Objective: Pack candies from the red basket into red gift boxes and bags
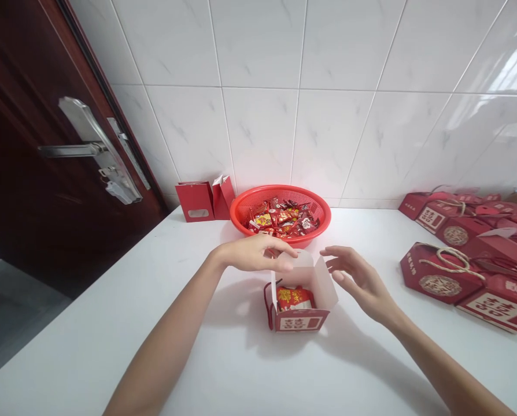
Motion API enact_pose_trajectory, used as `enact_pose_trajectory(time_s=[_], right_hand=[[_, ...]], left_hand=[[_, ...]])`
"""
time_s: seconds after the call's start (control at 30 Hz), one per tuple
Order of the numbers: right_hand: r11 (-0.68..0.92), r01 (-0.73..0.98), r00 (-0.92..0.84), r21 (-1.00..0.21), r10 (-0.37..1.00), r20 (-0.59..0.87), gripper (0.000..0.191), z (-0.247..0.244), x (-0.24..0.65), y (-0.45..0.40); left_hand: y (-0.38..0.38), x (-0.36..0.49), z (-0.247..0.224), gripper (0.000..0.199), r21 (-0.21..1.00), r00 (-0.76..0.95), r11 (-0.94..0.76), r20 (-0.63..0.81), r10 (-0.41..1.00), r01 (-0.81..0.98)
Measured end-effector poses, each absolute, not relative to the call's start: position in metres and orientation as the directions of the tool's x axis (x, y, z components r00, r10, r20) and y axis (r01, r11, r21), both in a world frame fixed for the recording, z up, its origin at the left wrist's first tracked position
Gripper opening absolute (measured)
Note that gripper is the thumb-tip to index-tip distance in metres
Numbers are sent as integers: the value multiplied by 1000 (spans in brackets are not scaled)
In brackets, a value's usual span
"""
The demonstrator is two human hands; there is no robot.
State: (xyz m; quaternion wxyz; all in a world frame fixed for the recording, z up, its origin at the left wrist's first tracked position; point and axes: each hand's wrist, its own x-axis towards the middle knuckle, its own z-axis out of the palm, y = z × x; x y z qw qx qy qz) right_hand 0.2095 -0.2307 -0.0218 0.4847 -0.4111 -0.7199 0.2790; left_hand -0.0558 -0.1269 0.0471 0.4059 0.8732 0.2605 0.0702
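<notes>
A small red gift box (302, 321) with white inner flaps stands open on the white table in front of me. Inside it lie red and gold wrapped candies (294, 299). A dark red cord (268, 306) hangs at its left side. My left hand (258, 252) is over the box's left back flap, fingers stretched out and apart from the thumb; whether it touches the flap I cannot tell. Beside the right flap is my right hand (356, 277), fingers loosely curved and spread, with nothing in it. Behind the box sits a red plastic basket (280, 190) of wrapped candies (284, 218).
Two red paper bags (196, 199) stand by the tiled wall (258, 127), left of the basket. Several closed red gift boxes (440, 271) with rope handles crowd the right side of the white table (224, 370). A dark brown door (24, 190) with a metal handle is at left.
</notes>
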Motion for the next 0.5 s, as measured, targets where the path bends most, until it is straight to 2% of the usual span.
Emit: enact_pose_trajectory(time_s=[0.1, 0.2, 0.3, 0.5], right_hand=[[513, 222, -108, -829, 858, 502, 25, -34, 205, -235], [561, 212, -97, -800, 827, 554, 18, -39, 198, -237], [600, 266, -140, -754, 798, 586, 17, -42, 192, -240], [597, 401, -227, -694, 799, 556, 32, -57, 185, -249]], left_hand=[[-127, -70, 39, 55, 855, 885, -438, -51, 463, 278], [-134, -83, 25, 63, 927, 883, -326, -12, 469, 186], [-146, -87, 5, 63, 951, 831, -271, 27, 556, 151], [-174, -65, -25, 65, 944, 672, -266, 71, 737, 193]])
